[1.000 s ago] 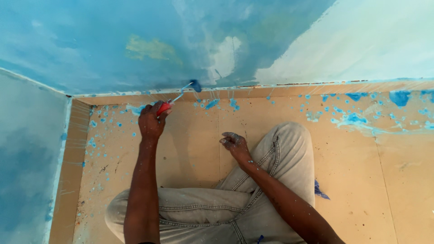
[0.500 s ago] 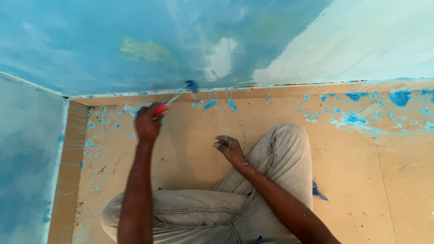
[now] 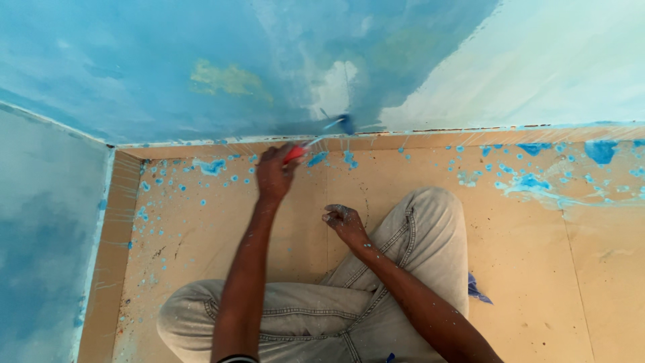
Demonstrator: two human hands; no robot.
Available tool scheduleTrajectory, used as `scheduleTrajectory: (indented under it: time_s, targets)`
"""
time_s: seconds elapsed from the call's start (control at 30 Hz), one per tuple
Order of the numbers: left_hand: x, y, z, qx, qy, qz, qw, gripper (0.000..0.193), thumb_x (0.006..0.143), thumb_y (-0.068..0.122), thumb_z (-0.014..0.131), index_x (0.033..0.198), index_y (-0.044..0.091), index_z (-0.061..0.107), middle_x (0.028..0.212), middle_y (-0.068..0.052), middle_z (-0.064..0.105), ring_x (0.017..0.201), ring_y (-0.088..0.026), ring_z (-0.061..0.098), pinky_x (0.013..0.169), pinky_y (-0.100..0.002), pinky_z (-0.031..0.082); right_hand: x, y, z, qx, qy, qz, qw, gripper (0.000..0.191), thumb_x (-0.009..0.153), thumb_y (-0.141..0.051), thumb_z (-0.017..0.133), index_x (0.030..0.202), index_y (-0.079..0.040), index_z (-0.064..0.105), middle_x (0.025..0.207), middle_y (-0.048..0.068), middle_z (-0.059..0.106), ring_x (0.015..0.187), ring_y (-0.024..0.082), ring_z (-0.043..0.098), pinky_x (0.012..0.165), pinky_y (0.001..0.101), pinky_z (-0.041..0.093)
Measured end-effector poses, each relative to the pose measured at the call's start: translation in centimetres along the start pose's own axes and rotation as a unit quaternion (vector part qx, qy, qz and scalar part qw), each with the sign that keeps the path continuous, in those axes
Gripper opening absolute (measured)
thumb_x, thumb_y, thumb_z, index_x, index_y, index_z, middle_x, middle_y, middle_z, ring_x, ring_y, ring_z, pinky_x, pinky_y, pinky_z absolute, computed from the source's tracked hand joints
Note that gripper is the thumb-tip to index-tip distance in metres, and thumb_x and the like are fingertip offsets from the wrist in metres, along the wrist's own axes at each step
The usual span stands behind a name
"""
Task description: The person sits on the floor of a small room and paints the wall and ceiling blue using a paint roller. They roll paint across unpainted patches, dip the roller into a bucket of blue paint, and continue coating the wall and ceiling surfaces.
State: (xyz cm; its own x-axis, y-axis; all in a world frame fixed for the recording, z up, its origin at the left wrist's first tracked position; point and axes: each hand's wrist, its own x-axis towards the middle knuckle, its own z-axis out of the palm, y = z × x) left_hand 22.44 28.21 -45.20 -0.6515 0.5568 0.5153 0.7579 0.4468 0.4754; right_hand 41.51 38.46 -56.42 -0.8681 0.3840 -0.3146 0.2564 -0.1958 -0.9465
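Paint roller, small and soaked in blue, sits pressed against the bottom of the wall, just above the seam where wall meets floor. Its thin wire frame bends back to a red handle, and the left hand is clamped around that handle with the arm stretched forward, probably because the low strip can only be reached from a seated position. The person sits cross-legged on the floor facing the wall, in pale, speckled trousers.

Nearer the body than the roller, the right hand hovers above the raised knee, fingers loosely curled and holding nothing, flecked with dried paint; it looks to be kept clear of the wet surface.

Blue covers the wall in uneven, cloudy patches, with a yellowish spot and a whitish bare area just above the roller, and an unpainted pale stretch off to the right of it. Tan cardboard sheeting, matte and flat, covers the floor below the roller and is spattered with blue drops, thickest along the wall's foot.
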Motion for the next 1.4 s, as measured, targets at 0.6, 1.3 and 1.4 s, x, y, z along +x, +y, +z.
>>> scheduleTrajectory:
  time_s: [0.6, 1.3, 1.4]
  targets:
    - [-0.6, 7.1, 6.5, 0.015, -0.002, -0.064, 0.998, 0.038, 0.085, 0.028, 0.079, 0.122, 0.022, 0.071, 0.094, -0.010, 0.066, 0.090, -0.032, 0.062, 0.074, -0.045, 0.052, 0.1, -0.1, -0.2, -0.082, 0.016, -0.013, 0.996, 0.035, 0.091, -0.014, 0.072, 0.121, 0.002, 0.070, 0.092, 0.010, 0.075, 0.085, 0.015, 0.067, 0.078, 0.0306, 0.055]
    - [-1.8, 8.3, 8.2, 0.061, -0.015, -0.089, 0.994, 0.044, 0.092, 0.049, 0.070, 0.124, 0.019, 0.070, 0.094, -0.014, 0.063, 0.087, -0.034, 0.061, 0.073, -0.048, 0.051, 0.5, 0.8, 0.2, -0.081, 0.010, -0.070, 0.994, 0.027, 0.092, -0.011, 0.070, 0.113, 0.005, 0.071, 0.089, 0.006, 0.075, 0.082, 0.012, 0.065, 0.077, 0.0303, 0.055]
    - [-2.6, 6.2, 5.7, 0.083, 0.022, -0.069, 0.994, 0.042, 0.095, 0.047, 0.070, 0.125, 0.018, 0.070, 0.094, -0.014, 0.062, 0.088, -0.034, 0.060, 0.073, -0.048, 0.052, 0.5, 0.7, 0.5, -0.089, 0.023, -0.062, 0.994, 0.034, 0.088, -0.013, 0.074, 0.119, 0.002, 0.069, 0.087, 0.008, 0.073, 0.079, 0.012, 0.065, 0.074, 0.0306, 0.055]
